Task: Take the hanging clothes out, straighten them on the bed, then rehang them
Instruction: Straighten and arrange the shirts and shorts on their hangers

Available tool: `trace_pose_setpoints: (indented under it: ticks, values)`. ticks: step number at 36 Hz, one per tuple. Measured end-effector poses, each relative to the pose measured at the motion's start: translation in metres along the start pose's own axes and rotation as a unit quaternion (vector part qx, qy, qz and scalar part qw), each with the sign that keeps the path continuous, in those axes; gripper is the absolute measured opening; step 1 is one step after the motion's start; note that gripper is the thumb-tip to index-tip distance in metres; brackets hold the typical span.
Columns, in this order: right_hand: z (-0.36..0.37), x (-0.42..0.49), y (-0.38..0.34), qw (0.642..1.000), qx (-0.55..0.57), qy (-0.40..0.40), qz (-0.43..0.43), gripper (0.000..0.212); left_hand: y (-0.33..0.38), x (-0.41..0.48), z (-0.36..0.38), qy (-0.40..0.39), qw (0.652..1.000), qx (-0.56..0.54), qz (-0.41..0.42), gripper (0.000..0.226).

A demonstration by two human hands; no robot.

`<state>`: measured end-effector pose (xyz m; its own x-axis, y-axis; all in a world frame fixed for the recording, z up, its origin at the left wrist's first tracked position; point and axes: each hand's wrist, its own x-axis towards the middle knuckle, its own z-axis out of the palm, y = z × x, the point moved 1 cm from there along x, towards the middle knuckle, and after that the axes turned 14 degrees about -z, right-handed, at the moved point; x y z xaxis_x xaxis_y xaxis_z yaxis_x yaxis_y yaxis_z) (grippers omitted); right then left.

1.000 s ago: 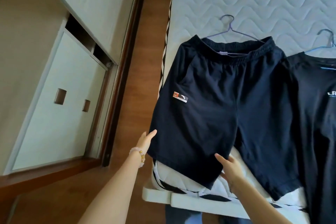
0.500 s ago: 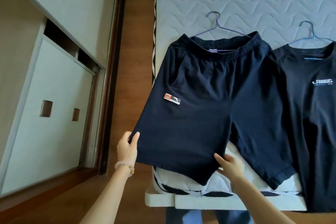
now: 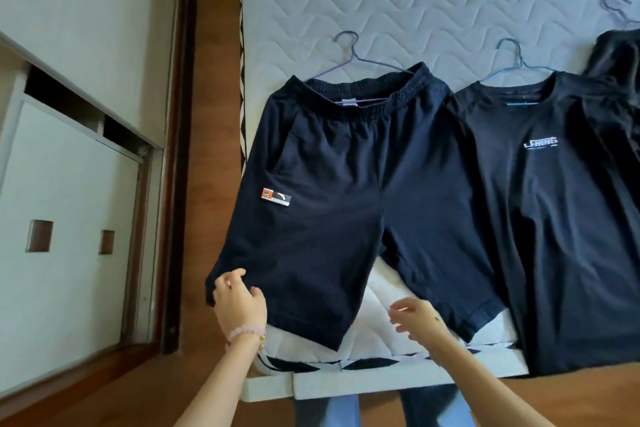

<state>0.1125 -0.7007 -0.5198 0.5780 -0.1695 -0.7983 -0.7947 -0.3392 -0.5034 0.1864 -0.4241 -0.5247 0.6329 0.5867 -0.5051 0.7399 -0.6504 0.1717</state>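
Note:
Dark navy shorts (image 3: 339, 191) lie flat on the quilted white mattress (image 3: 415, 3), still on a thin purple wire hanger (image 3: 349, 55) at the waistband. My left hand (image 3: 239, 302) pinches the hem of the shorts' left leg, which hangs past the mattress edge. My right hand (image 3: 415, 321) hovers with fingers spread just off the hem between the two legs, holding nothing. To the right lies a black T-shirt (image 3: 554, 218) on its own wire hanger (image 3: 516, 55).
A third dark garment (image 3: 620, 55) with a hanger lies at the far right edge. The bed's foot edge (image 3: 346, 385) is just in front of me. A wooden floor strip (image 3: 207, 114) and a white wardrobe with sliding doors (image 3: 69, 218) are on the left.
My left hand slid down the shorts' left leg and closed on its hem. My right hand let go of the inner hem and lifted away to the right. The view shifted right.

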Motion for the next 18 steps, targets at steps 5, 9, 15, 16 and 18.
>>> trace_pose_setpoints:
  ticks: [5, 9, 15, 16, 18]
  values:
    - [-0.07, -0.009, 0.06, 0.991, 0.01, 0.137, 0.011, 0.017, 0.024, -0.09, 0.047, -0.083, 0.988, -0.128, 0.019, 0.025]
    - [-0.123, -0.002, 0.102, 0.987, 0.047, 0.154, 0.023, 0.018, 0.055, -0.156, 0.094, -0.25, 0.95, -0.184, -0.018, 0.018]
    - [-0.166, 0.017, 0.122, 0.995, 0.043, 0.092, -0.008, 0.021, 0.101, -0.203, 0.162, -0.33, 0.899, -0.246, -0.148, 0.013]
    - [-0.171, 0.023, 0.129, 0.997, 0.04, 0.071, -0.009, 0.02, 0.11, -0.206, 0.168, -0.32, 0.891, -0.271, -0.172, 0.013]
    - [-0.177, 0.037, 0.141, 0.999, 0.039, 0.035, -0.013, 0.018, 0.124, -0.21, 0.178, -0.303, 0.873, -0.314, -0.218, 0.027]
